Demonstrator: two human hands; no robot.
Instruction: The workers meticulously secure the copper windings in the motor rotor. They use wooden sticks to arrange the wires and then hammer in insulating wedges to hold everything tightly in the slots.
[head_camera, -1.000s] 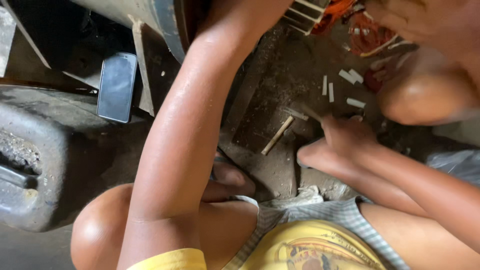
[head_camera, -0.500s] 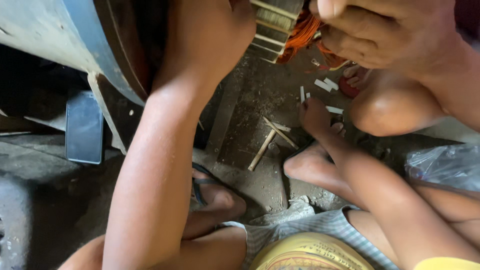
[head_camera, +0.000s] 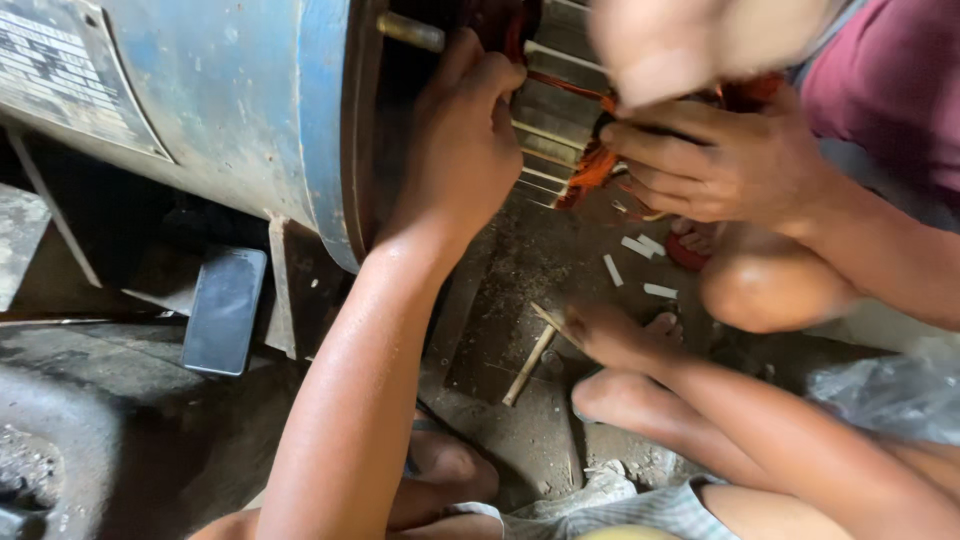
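Left hand (head_camera: 465, 150) clasps rim of big blue metal motor housing (head_camera: 250, 110), steadying it beside slotted steel core (head_camera: 555, 110). Right hand (head_camera: 610, 335) low at dusty floor, fingers pinching thin wooden stick (head_camera: 530, 362). Co-worker's hand (head_camera: 710, 160) tends orange copper windings (head_camera: 597, 165).

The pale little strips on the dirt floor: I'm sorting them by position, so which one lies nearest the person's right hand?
The lowest pale strip, lying nearly flat just above the right hand; the other strips sit higher, towards the co-worker's foot.
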